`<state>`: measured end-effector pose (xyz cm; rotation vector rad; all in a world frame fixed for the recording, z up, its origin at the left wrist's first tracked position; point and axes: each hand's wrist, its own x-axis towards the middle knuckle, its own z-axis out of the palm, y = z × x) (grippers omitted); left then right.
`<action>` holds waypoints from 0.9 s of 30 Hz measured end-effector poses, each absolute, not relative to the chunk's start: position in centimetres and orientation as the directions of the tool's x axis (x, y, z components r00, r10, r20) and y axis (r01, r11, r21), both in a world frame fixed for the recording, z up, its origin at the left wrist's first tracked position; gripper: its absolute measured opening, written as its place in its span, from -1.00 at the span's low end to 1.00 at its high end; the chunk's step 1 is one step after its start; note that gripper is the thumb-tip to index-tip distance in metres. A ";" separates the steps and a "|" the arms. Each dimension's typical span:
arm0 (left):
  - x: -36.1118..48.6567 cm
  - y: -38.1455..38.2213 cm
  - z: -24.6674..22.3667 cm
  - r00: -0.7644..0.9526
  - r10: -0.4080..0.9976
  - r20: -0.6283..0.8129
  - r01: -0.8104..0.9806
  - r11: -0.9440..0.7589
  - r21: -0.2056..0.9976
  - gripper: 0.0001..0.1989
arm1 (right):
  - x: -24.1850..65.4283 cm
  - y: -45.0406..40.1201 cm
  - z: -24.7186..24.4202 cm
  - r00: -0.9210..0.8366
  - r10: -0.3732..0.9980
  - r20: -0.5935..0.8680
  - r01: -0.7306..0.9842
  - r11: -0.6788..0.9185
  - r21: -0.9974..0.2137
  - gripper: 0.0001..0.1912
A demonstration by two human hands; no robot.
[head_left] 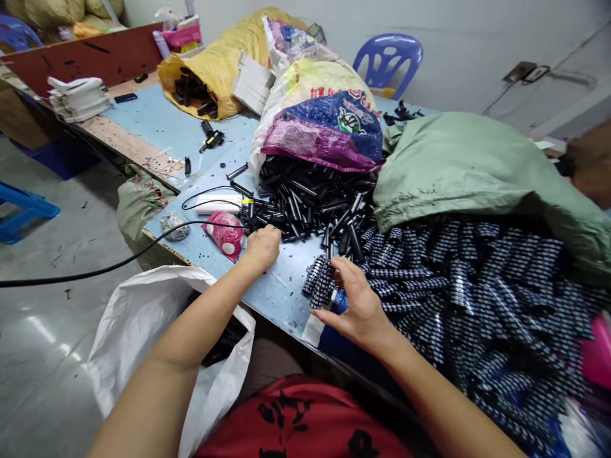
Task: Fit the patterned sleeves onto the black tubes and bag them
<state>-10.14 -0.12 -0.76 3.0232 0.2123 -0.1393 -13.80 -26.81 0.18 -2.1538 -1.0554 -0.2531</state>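
My left hand is closed over the blue tabletop, at the near edge of a heap of short black tubes. What its fingers hold, if anything, is hidden. My right hand is open, thumb and fingers spread around two black sleeves with rows of white marks. Whether it touches them is unclear. To its right lies a large pile of the same patterned sleeves. Left of my left hand are a red packet with white dots and a thick black cable.
A white sack gapes below the table's near edge, dark pieces inside. Behind the heaps stand a printed sack, a green sack and a yellow sack. A purple chair is at the wall, a blue stool at left.
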 end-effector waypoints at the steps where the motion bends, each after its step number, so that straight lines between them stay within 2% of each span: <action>1: -10.4 -0.1 -0.7 0.987 0.125 -0.106 0.134 -0.987 0.089 -0.66 | -14.6 -27.7 -0.1 0.678 0.589 0.440 0.721 -0.415 -0.555 0.04; 5: -10.9 0.2 -0.6 0.987 0.133 -0.090 0.137 -0.990 0.040 -0.67 | -16.9 -29.9 -1.0 0.820 0.465 0.333 0.541 -0.442 -0.715 0.05; 8: -9.8 0.4 -0.4 0.980 0.183 -0.082 0.184 -0.983 0.009 -0.69 | -18.0 -30.3 -1.0 0.852 0.450 0.267 0.463 -0.413 -0.784 0.04; 13: -8.7 0.1 0.1 0.974 0.184 -0.134 0.182 -0.983 -0.022 -0.68 | -19.2 -31.2 0.1 0.827 0.460 0.322 0.509 -0.372 -0.776 0.06; 16: -9.3 -0.2 0.3 0.986 0.141 -0.094 0.139 -0.990 -0.033 -0.66 | -20.3 -33.0 0.1 0.867 0.424 0.262 0.431 -0.373 -0.822 0.05; 19: -9.3 -0.4 0.2 0.984 0.162 -0.073 0.160 -0.987 -0.031 -0.65 | -21.5 -34.7 -0.5 0.897 0.387 0.212 0.358 -0.357 -0.863 0.06; 22: -8.7 -0.4 0.4 0.973 0.204 -0.108 0.203 -0.979 -0.017 -0.66 | -22.2 -35.5 -0.9 0.895 0.389 0.219 0.362 -0.344 -0.867 0.08; 27: -10.2 0.1 1.3 0.972 0.182 -0.147 0.185 -0.983 0.005 -0.73 | -22.8 -36.5 -1.2 0.899 0.371 0.232 0.367 -0.353 -0.861 0.10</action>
